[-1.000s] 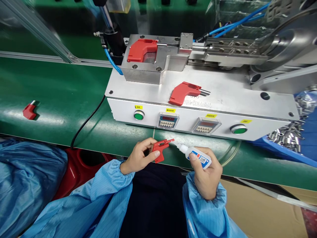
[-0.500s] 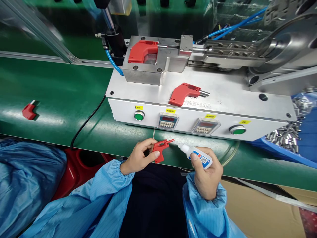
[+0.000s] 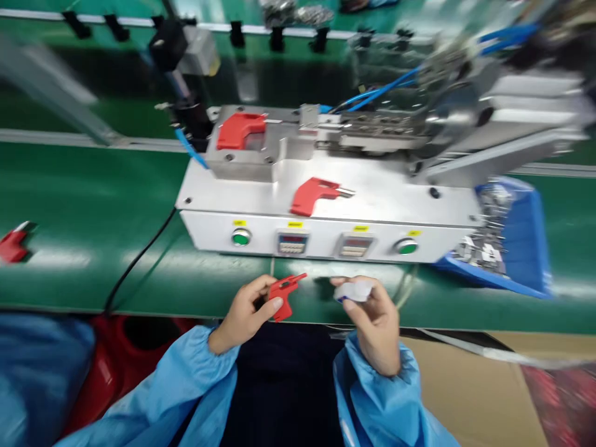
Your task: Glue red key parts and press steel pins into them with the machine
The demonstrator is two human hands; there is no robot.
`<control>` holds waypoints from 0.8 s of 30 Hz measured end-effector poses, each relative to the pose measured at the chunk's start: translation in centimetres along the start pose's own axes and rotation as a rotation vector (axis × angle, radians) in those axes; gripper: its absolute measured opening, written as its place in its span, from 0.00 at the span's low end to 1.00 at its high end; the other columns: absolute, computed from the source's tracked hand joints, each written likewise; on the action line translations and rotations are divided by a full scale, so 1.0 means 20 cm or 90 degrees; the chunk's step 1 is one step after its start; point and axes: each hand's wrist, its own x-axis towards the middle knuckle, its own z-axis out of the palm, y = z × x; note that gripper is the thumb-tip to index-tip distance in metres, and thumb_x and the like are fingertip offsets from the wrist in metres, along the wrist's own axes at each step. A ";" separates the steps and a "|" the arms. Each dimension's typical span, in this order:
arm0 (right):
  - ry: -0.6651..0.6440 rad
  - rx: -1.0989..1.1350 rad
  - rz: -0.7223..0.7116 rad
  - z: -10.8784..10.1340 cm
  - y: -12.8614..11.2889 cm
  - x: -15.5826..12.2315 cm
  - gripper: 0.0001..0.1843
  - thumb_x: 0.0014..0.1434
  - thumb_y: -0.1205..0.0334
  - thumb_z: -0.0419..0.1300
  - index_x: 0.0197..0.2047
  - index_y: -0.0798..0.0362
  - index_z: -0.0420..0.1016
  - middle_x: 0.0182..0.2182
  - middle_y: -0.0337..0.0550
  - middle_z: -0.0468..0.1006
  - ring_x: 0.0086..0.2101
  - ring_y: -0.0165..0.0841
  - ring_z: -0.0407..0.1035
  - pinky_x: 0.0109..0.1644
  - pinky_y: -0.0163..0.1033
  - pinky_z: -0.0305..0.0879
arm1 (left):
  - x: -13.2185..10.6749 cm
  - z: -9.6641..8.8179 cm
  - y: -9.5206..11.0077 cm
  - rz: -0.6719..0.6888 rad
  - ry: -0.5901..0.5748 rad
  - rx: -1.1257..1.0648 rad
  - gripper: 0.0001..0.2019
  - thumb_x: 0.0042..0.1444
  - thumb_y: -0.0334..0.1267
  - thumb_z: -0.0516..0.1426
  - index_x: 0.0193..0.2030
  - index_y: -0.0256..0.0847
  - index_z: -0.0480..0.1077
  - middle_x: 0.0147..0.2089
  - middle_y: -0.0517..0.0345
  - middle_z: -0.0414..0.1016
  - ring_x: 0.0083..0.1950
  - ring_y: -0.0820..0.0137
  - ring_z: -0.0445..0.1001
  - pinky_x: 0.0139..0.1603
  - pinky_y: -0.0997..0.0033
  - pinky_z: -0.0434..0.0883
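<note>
Between the thumb and fingers of my left hand (image 3: 246,313) is a red pistol-shaped plastic part (image 3: 284,297), its thin red tip pointing right. My right hand (image 3: 375,323) grips a small white squeeze bottle (image 3: 354,290), turned and blurred, held apart from the red part. Just beyond my hands, a second red pistol-shaped part (image 3: 310,197) with a metal tube at its end lies on top of the white machine base (image 3: 386,202). Another red part (image 3: 235,131) sits in the machine's metal fixture (image 3: 244,169).
Green buttons (image 3: 241,236) and small counters (image 3: 292,242) line the machine's front. To the right stands a blue bin (image 3: 526,236) of metal tubes (image 3: 487,245). One more red part (image 3: 13,245) lies at far left on the green table (image 3: 93,205), near a black cable (image 3: 139,261).
The bottle's nozzle was pointing at the red part's tip; now the bottle is tipped and drawn back to the right. My view has shifted, bringing more of the blue bin into sight.
</note>
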 end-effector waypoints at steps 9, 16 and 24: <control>0.007 -0.351 -0.068 -0.04 0.09 -0.08 0.17 0.67 0.64 0.58 0.59 0.48 0.69 0.60 0.51 0.78 0.69 0.42 0.63 0.72 0.52 0.63 | -0.04 -0.09 -0.19 -0.095 -0.002 0.045 0.23 0.58 0.60 0.67 0.43 0.39 0.78 0.36 0.54 0.84 0.31 0.64 0.81 0.32 0.72 0.79; 0.128 -0.448 -0.206 -0.33 -0.22 -0.10 0.12 0.72 0.59 0.60 0.56 0.48 0.77 0.48 0.48 0.82 0.46 0.40 0.78 0.53 0.46 0.78 | -0.03 -0.04 -0.21 -0.071 -0.017 0.057 0.22 0.60 0.59 0.65 0.44 0.41 0.78 0.34 0.55 0.83 0.32 0.63 0.78 0.32 0.71 0.76; 0.183 -0.757 0.066 -0.94 -0.39 0.58 0.04 0.60 0.65 0.64 0.37 0.52 0.81 0.32 0.44 0.83 0.36 0.39 0.77 0.46 0.42 0.74 | 0.00 -0.03 -0.22 -0.034 -0.059 0.068 0.23 0.61 0.61 0.64 0.43 0.41 0.78 0.33 0.55 0.81 0.31 0.64 0.77 0.31 0.70 0.75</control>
